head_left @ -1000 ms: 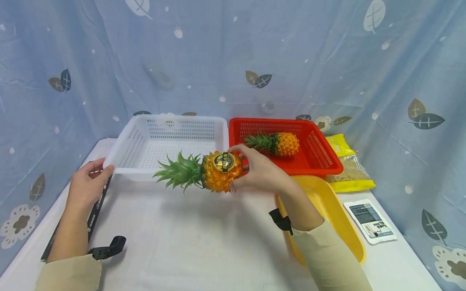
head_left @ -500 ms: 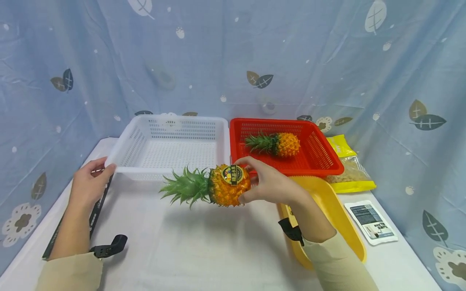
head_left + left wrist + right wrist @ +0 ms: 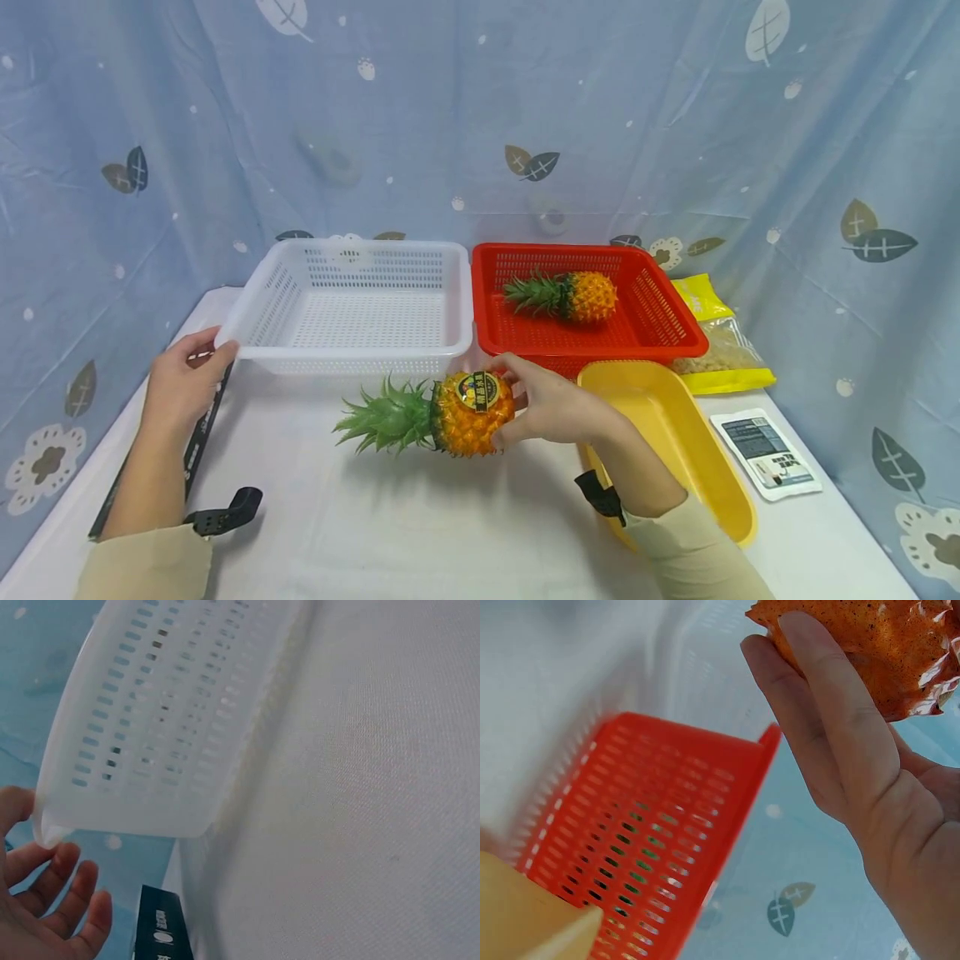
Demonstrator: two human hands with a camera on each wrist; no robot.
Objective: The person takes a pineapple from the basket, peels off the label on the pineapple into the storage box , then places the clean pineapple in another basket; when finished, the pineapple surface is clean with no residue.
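My right hand (image 3: 551, 406) grips a small pineapple (image 3: 472, 425) by its base, with the thumb on the near side and fingers on the far side. The fruit lies sideways above the white table, its green crown pointing left and a black-and-gold label facing up. In the right wrist view the fingers (image 3: 840, 712) press against its orange skin. My left hand (image 3: 180, 383) pinches the near left corner of a white plastic basket (image 3: 352, 357); the left wrist view shows thumb and index finger at that rim (image 3: 56, 817). A second pineapple (image 3: 588, 297) lies in the red basket (image 3: 660, 350).
A yellow tray (image 3: 675, 417) stands under and beside my right forearm. Right of it are a yellow-edged clear bag (image 3: 720, 350) and a white pouch (image 3: 765, 454). A long dark box (image 3: 202, 442) lies by my left forearm. Patterned blue cloth (image 3: 420, 125) hangs behind the baskets.
The right hand has brought the pineapple toward me and slightly right, away from the white basket's front rim. My left hand stays at the basket's corner.
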